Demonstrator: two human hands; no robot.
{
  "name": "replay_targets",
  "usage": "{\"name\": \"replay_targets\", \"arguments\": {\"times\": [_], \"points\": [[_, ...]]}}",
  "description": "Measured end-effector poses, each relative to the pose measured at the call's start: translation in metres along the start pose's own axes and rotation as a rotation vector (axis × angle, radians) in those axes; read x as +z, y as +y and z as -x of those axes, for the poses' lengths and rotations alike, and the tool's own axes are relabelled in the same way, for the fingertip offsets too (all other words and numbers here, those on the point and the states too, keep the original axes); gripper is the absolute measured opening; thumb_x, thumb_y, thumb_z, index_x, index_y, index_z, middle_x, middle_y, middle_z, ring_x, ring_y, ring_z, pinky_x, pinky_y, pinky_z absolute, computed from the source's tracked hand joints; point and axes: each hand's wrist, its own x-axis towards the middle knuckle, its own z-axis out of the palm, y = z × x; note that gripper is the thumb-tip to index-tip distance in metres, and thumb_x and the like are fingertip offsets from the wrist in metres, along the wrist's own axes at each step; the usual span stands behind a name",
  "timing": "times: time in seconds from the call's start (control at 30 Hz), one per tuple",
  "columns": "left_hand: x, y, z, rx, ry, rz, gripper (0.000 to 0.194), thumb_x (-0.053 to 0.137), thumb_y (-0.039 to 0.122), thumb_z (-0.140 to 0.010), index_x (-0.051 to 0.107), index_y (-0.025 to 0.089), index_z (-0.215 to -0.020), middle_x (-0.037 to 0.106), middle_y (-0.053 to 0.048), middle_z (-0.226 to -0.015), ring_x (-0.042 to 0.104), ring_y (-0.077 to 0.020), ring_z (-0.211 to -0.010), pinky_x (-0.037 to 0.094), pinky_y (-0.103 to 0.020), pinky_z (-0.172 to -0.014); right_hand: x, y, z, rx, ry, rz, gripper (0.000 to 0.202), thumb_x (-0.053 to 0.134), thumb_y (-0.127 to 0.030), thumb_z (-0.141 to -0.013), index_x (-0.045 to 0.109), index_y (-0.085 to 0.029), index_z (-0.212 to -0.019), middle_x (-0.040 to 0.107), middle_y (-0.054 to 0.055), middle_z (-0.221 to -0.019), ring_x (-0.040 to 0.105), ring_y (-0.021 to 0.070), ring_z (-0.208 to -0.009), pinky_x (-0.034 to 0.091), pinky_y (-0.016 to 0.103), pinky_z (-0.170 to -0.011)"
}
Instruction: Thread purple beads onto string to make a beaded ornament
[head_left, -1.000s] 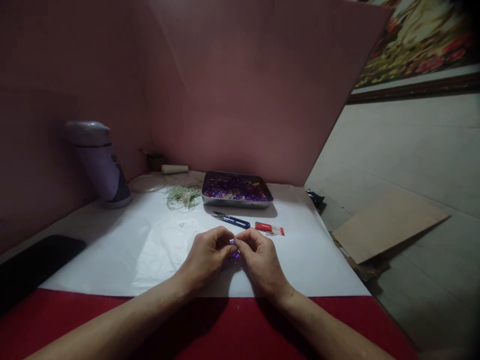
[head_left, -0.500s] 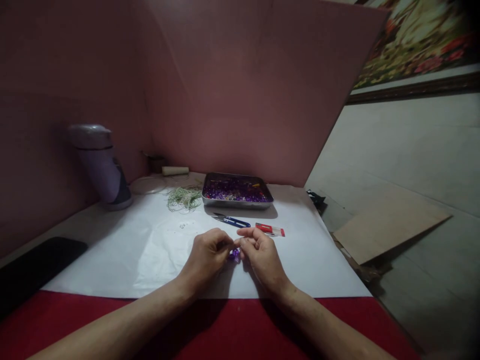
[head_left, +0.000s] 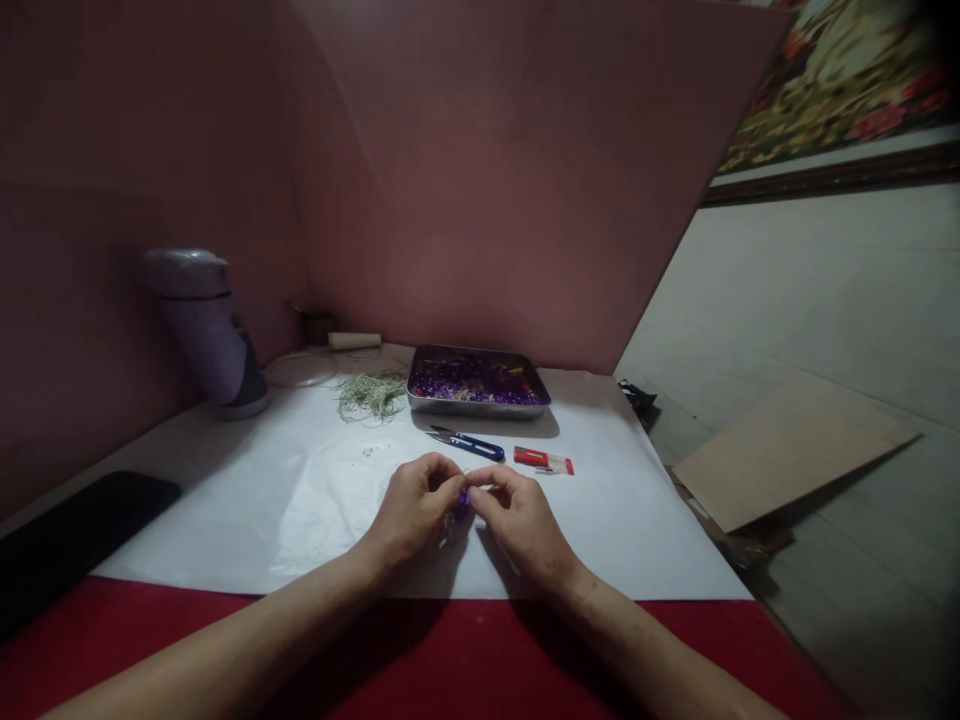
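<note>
Over the white sheet, my left hand point(head_left: 421, 503) and my right hand point(head_left: 521, 515) meet fingertip to fingertip, both pinching. A small string of purple beads point(head_left: 463, 503) hangs at their fingertips, with clear bits below it. A thin loop of thread shows faintly above the pinch; the fingers hide most of it. Just beyond the hands lie blue thread snips point(head_left: 469, 444) and a red-and-clear needle pack point(head_left: 541, 460). Farther back, a metal tray point(head_left: 480, 408) holds many purple beads and a few other colours.
Left of the tray is a tangle of green thread point(head_left: 371, 397). A purple tumbler point(head_left: 214, 340) stands at the left, near a black phone-like slab point(head_left: 90, 530). A pale roll point(head_left: 355, 341) lies by the pink wall point(head_left: 465, 200). Tiny pieces point(head_left: 367, 452) dot the white sheet point(head_left: 615, 530).
My right fingertips have closed in against the left ones, and the extended right index finger has bent down. The beads now sit lower and more hidden behind the fingers. The view shifts slightly.
</note>
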Motion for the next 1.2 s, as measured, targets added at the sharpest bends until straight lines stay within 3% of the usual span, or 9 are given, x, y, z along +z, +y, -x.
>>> {"name": "replay_targets", "arguments": {"times": [0.17,0.53,0.87,1.0,1.1,1.2], "points": [[0.0009,0.0008,0.0009,-0.012,-0.004,0.023,0.013,0.055,0.025,-0.072,0.060,0.014,-0.068,0.057,0.001,-0.058,0.049,-0.0096,-0.049,0.038,-0.020,-0.046,0.0017,0.0002,-0.0002,-0.064,0.021,0.088,0.011,0.054,-0.018,-0.074,0.064,-0.016,-0.069,0.061,0.004,-0.081,0.057,0.0163,-0.074,0.046,0.028,-0.071],[-0.0008,-0.0037,-0.0002,0.003,-0.008,0.049,0.014,0.055,0.020,-0.067,0.067,0.013,-0.070,0.062,-0.001,-0.060,0.053,-0.0118,-0.054,0.041,-0.021,-0.052,0.0017,0.0008,-0.0010,-0.001,0.034,0.060,0.013,0.056,-0.023,-0.074,0.062,-0.014,-0.066,0.063,0.002,-0.066,0.056,0.0155,-0.063,0.044,0.026,-0.061],[0.0015,-0.0056,0.0011,-0.056,-0.050,0.137,0.014,0.059,0.024,-0.068,0.067,0.013,-0.071,0.057,0.002,-0.050,0.046,-0.0089,-0.042,0.036,-0.020,-0.041,0.0015,0.0029,-0.0020,0.008,0.034,0.050,0.016,0.054,-0.025,-0.076,0.060,-0.015,-0.064,0.060,0.002,-0.062,0.054,0.0155,-0.062,0.043,0.026,-0.060],[-0.0015,-0.0067,0.0000,0.033,-0.027,0.106,0.017,0.058,0.024,-0.071,0.069,0.014,-0.080,0.067,-0.004,-0.071,0.059,-0.0141,-0.061,0.046,-0.023,-0.055,0.0004,0.0021,-0.0012,-0.019,0.018,0.018,0.014,0.052,-0.022,-0.076,0.055,-0.017,-0.064,0.054,-0.002,-0.060,0.050,0.0131,-0.059,0.041,0.024,-0.057],[-0.0055,-0.0052,-0.0011,0.167,0.024,0.022,0.024,0.052,0.020,-0.076,0.069,0.017,-0.092,0.067,-0.006,-0.089,0.060,-0.0157,-0.077,0.048,-0.025,-0.066,-0.0002,0.0018,-0.0004,-0.038,-0.010,-0.007,0.013,0.050,-0.021,-0.076,0.053,-0.017,-0.064,0.053,-0.002,-0.060,0.049,0.0126,-0.058,0.041,0.024,-0.057],[-0.0083,-0.0030,-0.0006,0.305,-0.050,-0.059,0.027,0.050,0.015,-0.077,0.068,0.020,-0.096,0.062,-0.005,-0.092,0.058,-0.0147,-0.081,0.047,-0.025,-0.069,0.0002,0.0024,-0.0003,-0.056,-0.036,-0.014,0.013,0.049,-0.020,-0.076,0.053,-0.018,-0.065,0.055,-0.002,-0.062,0.051,0.0133,-0.061,0.041,0.024,-0.058]]}}
